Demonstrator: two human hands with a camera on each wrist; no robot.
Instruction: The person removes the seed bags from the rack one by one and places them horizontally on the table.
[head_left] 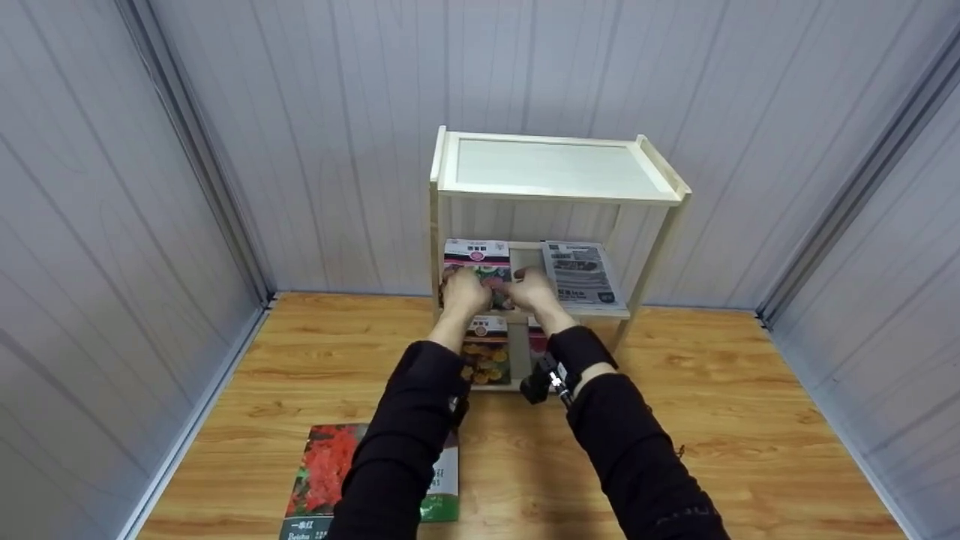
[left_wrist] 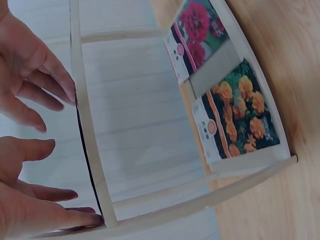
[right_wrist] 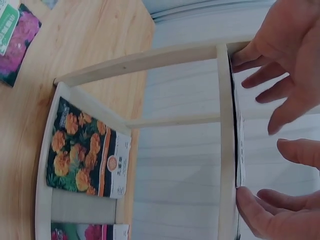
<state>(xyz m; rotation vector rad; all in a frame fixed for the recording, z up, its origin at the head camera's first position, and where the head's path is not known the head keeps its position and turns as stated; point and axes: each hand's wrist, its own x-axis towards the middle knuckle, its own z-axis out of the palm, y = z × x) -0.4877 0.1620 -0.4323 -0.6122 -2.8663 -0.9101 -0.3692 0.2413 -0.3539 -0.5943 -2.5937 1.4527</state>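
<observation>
On the middle shelf (head_left: 621, 311) of a pale wooden rack, a seed packet (head_left: 487, 250) with a flower picture lies face up at the left. My left hand (head_left: 465, 292) touches its left edge with fairly straight fingers. Along the opposite edge rests my right hand (head_left: 534, 291), its fingers loosely bent. Both wrist views show the left hand (right_wrist: 282, 60) and right hand (left_wrist: 35, 70) at the packet's two sides, thumbs apart above it. A grey printed packet (head_left: 581, 274) lies to the right. The hands partly cover the flower packet.
On the bottom shelf lie an orange-flower packet (left_wrist: 237, 112) and a pink-flower packet (left_wrist: 197, 30), with a gap between them. A red-flower packet (head_left: 326, 469) and another packet (head_left: 444, 484) lie on the wooden floor, partly behind my left sleeve. Panelled walls (head_left: 360, 112) surround the rack.
</observation>
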